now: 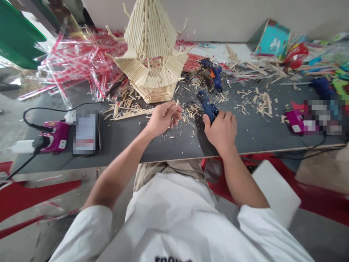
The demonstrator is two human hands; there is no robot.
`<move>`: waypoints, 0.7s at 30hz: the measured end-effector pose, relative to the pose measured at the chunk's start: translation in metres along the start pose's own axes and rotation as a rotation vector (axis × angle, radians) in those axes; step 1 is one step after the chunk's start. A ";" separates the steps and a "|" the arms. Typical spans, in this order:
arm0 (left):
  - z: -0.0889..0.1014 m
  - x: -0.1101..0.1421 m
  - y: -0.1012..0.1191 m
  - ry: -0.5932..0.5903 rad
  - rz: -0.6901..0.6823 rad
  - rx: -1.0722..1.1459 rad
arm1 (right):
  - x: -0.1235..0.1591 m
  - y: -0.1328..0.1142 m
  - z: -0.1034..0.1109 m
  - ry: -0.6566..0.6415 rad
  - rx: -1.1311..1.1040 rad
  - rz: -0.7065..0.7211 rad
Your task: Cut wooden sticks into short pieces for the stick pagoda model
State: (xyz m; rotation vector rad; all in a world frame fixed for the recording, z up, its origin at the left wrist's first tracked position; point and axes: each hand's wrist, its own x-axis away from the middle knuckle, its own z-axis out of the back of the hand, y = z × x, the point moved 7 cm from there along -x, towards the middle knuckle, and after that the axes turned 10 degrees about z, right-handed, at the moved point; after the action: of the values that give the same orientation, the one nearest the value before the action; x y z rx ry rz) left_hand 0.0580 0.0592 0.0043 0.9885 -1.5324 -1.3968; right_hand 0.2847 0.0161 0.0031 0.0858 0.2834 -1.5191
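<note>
In front of me on the grey table stands a tiered pagoda model (160, 76) built of pale wooden sticks. My left hand (165, 117) is just before its base, thumb and fingers pinched on a short wooden stick (177, 102) whose tip shows. My right hand (222, 131) is wrapped round a dark blue hand tool (205, 101), which points away from me; its exact kind is hard to make out. Cut stick pieces (192, 111) and fine chips lie between the hands. Beyond the tool rests a blue glue gun (216, 78) with an orange trigger.
Red-and-clear plastic wrappers (81, 62) are heaped at the back left. A phone (85, 133) and a purple power socket (56, 136) with cables sit at the left. Loose sticks (264, 103), a turquoise box (273, 38) and another purple socket (295, 122) are at the right.
</note>
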 end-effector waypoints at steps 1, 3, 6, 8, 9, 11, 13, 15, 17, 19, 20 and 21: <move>0.001 0.000 0.000 0.005 0.005 -0.004 | 0.000 0.001 -0.004 -0.003 0.003 -0.001; 0.003 0.000 -0.001 0.028 0.014 -0.019 | 0.001 0.003 -0.010 -0.004 0.011 0.006; 0.005 0.000 -0.001 0.070 -0.013 -0.070 | -0.001 0.000 -0.008 0.012 -0.008 0.045; 0.007 0.002 0.002 0.109 -0.079 -0.159 | -0.004 -0.009 0.000 0.050 -0.136 0.121; 0.008 0.004 0.005 0.131 -0.132 -0.226 | -0.006 -0.016 0.005 0.067 -0.264 0.170; 0.007 0.009 0.014 0.160 -0.274 -0.389 | -0.009 -0.032 0.012 0.057 -0.638 0.243; 0.004 0.016 0.022 0.152 -0.423 -0.529 | -0.012 -0.048 0.011 -0.023 -1.043 0.249; 0.002 0.022 0.026 0.134 -0.528 -0.619 | -0.015 -0.060 0.004 -0.102 -1.346 0.202; 0.001 0.025 0.026 0.118 -0.577 -0.693 | -0.018 -0.067 -0.005 -0.132 -1.527 0.153; 0.000 0.026 0.025 0.097 -0.601 -0.767 | -0.020 -0.070 -0.012 -0.136 -1.627 0.125; 0.000 0.027 0.024 0.087 -0.611 -0.798 | -0.021 -0.071 -0.015 -0.134 -1.651 0.120; -0.001 0.028 0.024 0.082 -0.622 -0.822 | -0.022 -0.071 -0.017 -0.127 -1.658 0.117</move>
State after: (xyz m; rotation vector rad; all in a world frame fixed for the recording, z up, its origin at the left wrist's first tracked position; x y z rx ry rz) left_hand 0.0484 0.0351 0.0299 0.9826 -0.4582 -2.1243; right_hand 0.2115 0.0371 0.0003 -1.2600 1.2976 -0.7850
